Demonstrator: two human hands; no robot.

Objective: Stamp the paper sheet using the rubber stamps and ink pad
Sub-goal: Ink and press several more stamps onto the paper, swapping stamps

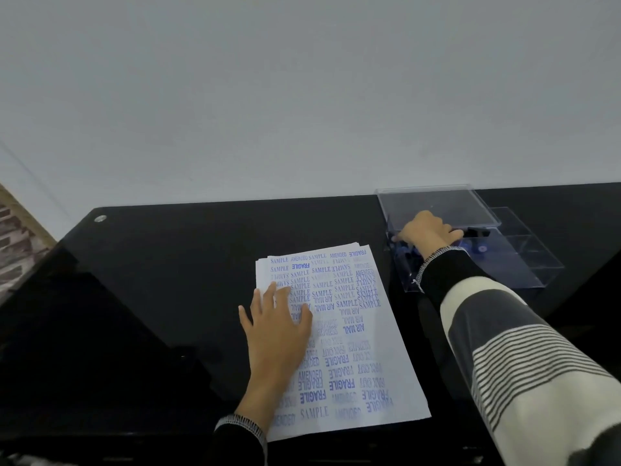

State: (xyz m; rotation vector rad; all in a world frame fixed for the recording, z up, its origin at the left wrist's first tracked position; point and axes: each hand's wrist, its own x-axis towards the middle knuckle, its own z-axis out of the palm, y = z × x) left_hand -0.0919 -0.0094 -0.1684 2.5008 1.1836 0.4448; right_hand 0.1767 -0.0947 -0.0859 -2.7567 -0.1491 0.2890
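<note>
Here, left hand (pixel 279 326) flat on paper sheet (pixel 349 334); right hand (pixel 425 235) in stamp box (pixel 517 260).

Left hand (pixel 279 326) flat on stamped paper sheet (pixel 349 348), right hand (pixel 425 232) inside clear box (pixel 524 264).

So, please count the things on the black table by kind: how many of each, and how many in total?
Stamped paper stack: 1
Clear plastic box with stamps: 1
Clear lid of the box: 1
Hands: 2, left hand flat on the paper, right hand in the box
Stamps inside: too hidden to count
Total: 5
</note>
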